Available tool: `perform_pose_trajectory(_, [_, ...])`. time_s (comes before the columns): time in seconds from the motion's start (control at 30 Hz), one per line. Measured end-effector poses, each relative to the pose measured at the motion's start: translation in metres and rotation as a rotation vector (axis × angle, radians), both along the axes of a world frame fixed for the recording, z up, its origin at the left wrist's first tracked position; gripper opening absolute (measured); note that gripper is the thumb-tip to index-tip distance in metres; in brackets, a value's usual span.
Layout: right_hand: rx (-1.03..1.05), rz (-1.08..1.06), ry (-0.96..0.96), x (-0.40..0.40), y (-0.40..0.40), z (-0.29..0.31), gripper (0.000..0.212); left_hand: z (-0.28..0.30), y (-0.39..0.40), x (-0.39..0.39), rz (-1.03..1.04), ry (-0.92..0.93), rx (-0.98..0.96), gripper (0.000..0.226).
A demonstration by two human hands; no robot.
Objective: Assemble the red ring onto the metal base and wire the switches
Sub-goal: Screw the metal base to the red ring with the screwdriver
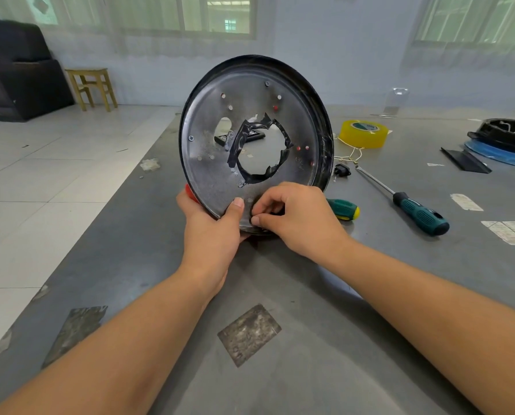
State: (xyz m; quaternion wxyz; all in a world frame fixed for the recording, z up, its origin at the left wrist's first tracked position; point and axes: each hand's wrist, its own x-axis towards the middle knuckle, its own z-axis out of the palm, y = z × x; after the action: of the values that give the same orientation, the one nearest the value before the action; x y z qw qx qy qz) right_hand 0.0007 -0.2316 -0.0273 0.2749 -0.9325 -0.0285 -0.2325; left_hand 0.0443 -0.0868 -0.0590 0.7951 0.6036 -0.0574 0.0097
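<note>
With the ring [188, 191] seemingly already on, red showing behind the base [214, 175] I grip upright on the table [310, 339] in my left hand [211, 232], my right hand [292, 217] pinches something small and dark at its lower edge, so wiring looks unfinished.

Tiled floor [40, 163]; dark sofa [13, 73]; wooden stool [93, 86]; curtained windows [217, 13].

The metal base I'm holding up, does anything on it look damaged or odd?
Yes. On the metal base, the black tape round the central hole is torn and crumpled, its ragged edges curling into the opening rather than lying flat. Some screw holes stand empty while two hold screws. The left hand grips the lower rim; the right hand pinches something small there.
</note>
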Motion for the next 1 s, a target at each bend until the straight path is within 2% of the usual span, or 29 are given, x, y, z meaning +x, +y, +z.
perform_pose_trajectory(0.23, [0.073, -0.007, 0.002, -0.0023, -0.0008, 0.0009, 0.015, -0.0012, -0.0001, 0.0002, 0.005, -0.035, 0.039, 0.060])
perform_pose_trajectory(0.57, [-0.032, 0.049, -0.081, -0.0022, 0.0001, -0.0057, 0.007, -0.0019, 0.0003, 0.0010, 0.046, -0.017, 0.026, 0.062])
perform_pose_trajectory(0.9, [0.007, 0.061, -0.058, -0.0025, -0.0013, -0.0065, 0.010, 0.0019, -0.0005, -0.0021, 0.056, -0.022, 0.033, 0.074])
perform_pose_trajectory(1.0, [-0.013, 0.066, -0.098, -0.0039, -0.0011, -0.0062, 0.017, 0.0022, -0.0006, -0.0019, 0.060, -0.023, 0.026, 0.074])
